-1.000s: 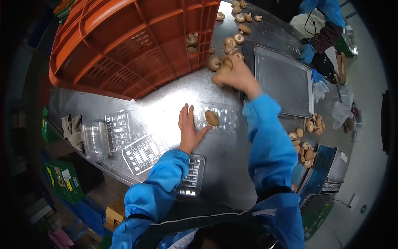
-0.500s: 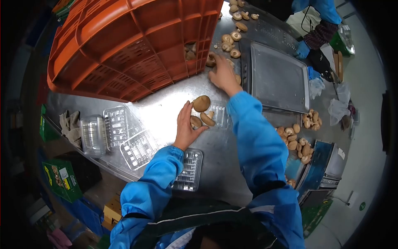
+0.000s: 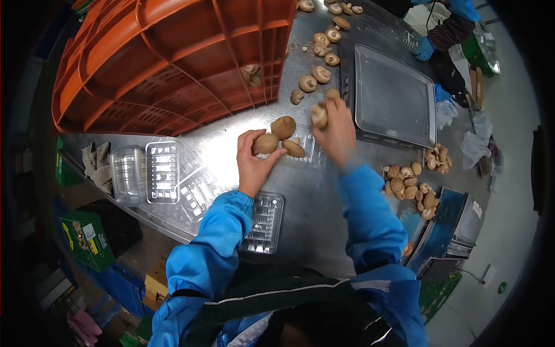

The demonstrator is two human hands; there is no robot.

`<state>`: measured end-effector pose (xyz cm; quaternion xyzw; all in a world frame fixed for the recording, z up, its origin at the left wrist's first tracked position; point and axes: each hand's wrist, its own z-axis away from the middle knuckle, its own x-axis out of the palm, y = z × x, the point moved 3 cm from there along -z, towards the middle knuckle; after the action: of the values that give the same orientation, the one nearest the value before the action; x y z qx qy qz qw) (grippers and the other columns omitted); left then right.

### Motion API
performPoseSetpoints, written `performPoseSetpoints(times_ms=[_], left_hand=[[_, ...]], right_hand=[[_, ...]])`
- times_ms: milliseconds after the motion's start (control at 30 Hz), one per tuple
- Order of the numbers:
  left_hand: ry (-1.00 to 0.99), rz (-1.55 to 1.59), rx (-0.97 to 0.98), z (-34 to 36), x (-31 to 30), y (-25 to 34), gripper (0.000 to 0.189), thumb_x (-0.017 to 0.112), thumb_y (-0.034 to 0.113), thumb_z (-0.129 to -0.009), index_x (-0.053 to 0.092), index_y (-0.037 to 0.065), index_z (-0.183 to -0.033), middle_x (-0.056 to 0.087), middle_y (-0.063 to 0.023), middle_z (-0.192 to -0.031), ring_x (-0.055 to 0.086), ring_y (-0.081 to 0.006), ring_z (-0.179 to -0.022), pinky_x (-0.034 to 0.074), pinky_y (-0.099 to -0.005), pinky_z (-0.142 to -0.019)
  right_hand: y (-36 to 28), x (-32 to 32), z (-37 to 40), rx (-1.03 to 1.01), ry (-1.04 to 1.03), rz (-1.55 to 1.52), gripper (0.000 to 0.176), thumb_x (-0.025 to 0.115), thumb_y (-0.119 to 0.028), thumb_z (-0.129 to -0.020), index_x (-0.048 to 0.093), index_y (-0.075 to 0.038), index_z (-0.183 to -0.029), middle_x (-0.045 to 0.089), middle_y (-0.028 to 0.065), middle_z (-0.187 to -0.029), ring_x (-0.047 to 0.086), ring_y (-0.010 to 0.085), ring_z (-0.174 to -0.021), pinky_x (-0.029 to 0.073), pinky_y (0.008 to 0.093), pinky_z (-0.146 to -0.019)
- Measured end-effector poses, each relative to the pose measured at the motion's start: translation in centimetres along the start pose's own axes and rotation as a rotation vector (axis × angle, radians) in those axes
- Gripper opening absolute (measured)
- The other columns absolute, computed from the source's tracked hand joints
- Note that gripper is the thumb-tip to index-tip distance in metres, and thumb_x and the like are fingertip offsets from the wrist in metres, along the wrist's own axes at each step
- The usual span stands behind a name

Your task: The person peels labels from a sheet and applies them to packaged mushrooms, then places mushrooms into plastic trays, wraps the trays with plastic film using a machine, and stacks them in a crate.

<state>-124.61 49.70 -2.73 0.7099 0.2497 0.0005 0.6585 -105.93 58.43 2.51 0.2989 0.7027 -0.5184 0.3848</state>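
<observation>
A brown-capped mushroom (image 3: 266, 143) sits between the thumb and fingers of my left hand (image 3: 252, 165), at the left end of a clear plastic tray (image 3: 314, 155). Two more mushrooms are in this tray: a round-capped mushroom (image 3: 283, 127) and a smaller mushroom (image 3: 293, 148) lying on its side by my left thumb. My right hand (image 3: 338, 130), slightly blurred, is closed on a pale mushroom (image 3: 319, 117) just right of the tray. Beyond its fingertips, another mushroom (image 3: 332, 93) shows beside the metal pan (image 3: 394, 95).
An orange crate (image 3: 167, 63) stands tilted at the upper left. Loose mushrooms (image 3: 308, 84) trail along the table behind. Further clear trays (image 3: 162, 173) lie left, with one empty tray (image 3: 266, 222) near me. A mushroom pile (image 3: 404, 182) is at right. A co-worker's gloved hand (image 3: 425, 49) is far right.
My right hand has come back from beside the crate toward me and the right, now with a mushroom. My left fingers have closed on a mushroom at the tray. The view has shifted slightly.
</observation>
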Motion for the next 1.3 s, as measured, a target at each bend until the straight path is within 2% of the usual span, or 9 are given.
performPoseSetpoints(times_ms=[133,333,533,633,700,833,900,1033,1300], left_hand=[[-0.09,0.184,-0.168,1.1,1.3,-0.5,0.055,0.084,0.01,-0.066,0.053,0.002,-0.11,0.056,-0.0076,-0.111,0.058,-0.0191,-0.099,0.05,-0.0294,-0.084],[-0.162,-0.131,-0.023,2.1,-0.6,-0.9,0.051,0.083,0.014,-0.063,0.057,0.004,-0.106,0.059,-0.0124,-0.107,0.058,-0.0291,-0.101,0.047,-0.0351,-0.089],[-0.21,-0.153,0.011,1.3,-0.3,0.7,0.048,0.082,0.012,-0.064,0.059,0.004,-0.105,0.06,-0.0117,-0.109,0.057,-0.0304,-0.102,0.047,-0.0364,-0.089],[-0.228,-0.247,0.136,1.1,0.5,0.3,0.05,0.081,0.013,-0.064,0.059,0.005,-0.108,0.06,-0.0121,-0.109,0.057,-0.0311,-0.099,0.048,-0.037,-0.086],[-0.276,-0.257,0.019,0.9,0.6,-0.4,0.052,0.082,0.016,-0.064,0.058,0.005,-0.109,0.06,-0.0127,-0.108,0.058,-0.0317,-0.096,0.048,-0.0374,-0.083],[-0.239,-0.252,0.033,1.6,0.2,-1.0,0.054,0.081,0.016,-0.066,0.056,0.004,-0.112,0.059,-0.0143,-0.106,0.058,-0.0325,-0.095,0.049,-0.037,-0.081],[-0.231,-0.231,0.043,2.2,0.5,-0.9,0.055,0.081,0.016,-0.066,0.055,0.003,-0.113,0.058,-0.0145,-0.107,0.058,-0.0323,-0.095,0.049,-0.037,-0.081],[-0.231,-0.228,0.012,3.2,0.3,-1.4,0.059,0.081,0.014,-0.066,0.053,0.003,-0.117,0.057,-0.0145,-0.108,0.059,-0.0298,-0.093,0.05,-0.0353,-0.079],[-0.278,-0.197,-0.19,4.9,-0.7,-1.0,0.055,0.081,0.016,-0.067,0.054,0.004,-0.114,0.058,-0.0123,-0.104,0.06,-0.0274,-0.088,0.05,-0.0348,-0.073]], right_hand=[[1.5,1.0,6.1,0.008,-0.275,0.23,0.043,0.064,0.0,-0.07,0.055,-0.004,-0.111,0.048,0.0141,-0.12,0.049,0.0368,-0.101,0.046,0.0398,-0.083],[-1.3,1.1,6.9,-0.091,-0.365,-0.033,0.048,0.061,-0.002,-0.074,0.053,-0.005,-0.121,0.049,0.0156,-0.119,0.051,0.0354,-0.099,0.046,0.0394,-0.082],[-1.5,2.0,1.4,-0.12,-0.118,-0.302,0.049,0.068,-0.01,-0.074,0.053,-0.005,-0.12,0.056,0.0156,-0.106,0.054,0.0339,-0.096,0.045,0.0408,-0.085],[-1.4,5.5,1.1,-0.129,-0.208,-0.215,0.051,0.07,-0.014,-0.072,0.052,-0.004,-0.119,0.057,0.0166,-0.104,0.054,0.0348,-0.097,0.045,0.0398,-0.084],[-1.6,4.8,0.6,-0.067,-0.28,-0.13,0.048,0.07,-0.021,-0.074,0.056,-0.004,-0.117,0.056,0.018,-0.115,0.055,0.0341,-0.103,0.046,0.0412,-0.084],[-0.2,4.6,1.8,0.171,-0.375,-0.166,0.033,0.06,-0.027,-0.081,0.065,-0.002,-0.102,0.065,0.016,-0.097,0.055,0.0318,-0.098,0.043,0.0403,-0.086],[-1.0,4.9,2.8,-0.333,-0.332,-0.13,0.029,0.054,-0.022,-0.085,0.066,-0.003,-0.103,0.065,0.0137,-0.101,0.054,0.0299,-0.099,0.042,0.0387,-0.087],[-0.8,5.8,2.5,-0.171,-0.326,-0.382,0.025,0.053,-0.02,-0.087,0.067,-0.004,-0.1,0.063,0.0137,-0.102,0.053,0.0309,-0.099,0.042,0.0403,-0.086],[3.9,6.8,-13.7,0.018,0.383,-0.087,0.046,0.066,-0.025,-0.081,0.053,-0.002,-0.119,0.058,0.0222,-0.11,0.053,0.0406,-0.105,0.043,0.0447,-0.089]])
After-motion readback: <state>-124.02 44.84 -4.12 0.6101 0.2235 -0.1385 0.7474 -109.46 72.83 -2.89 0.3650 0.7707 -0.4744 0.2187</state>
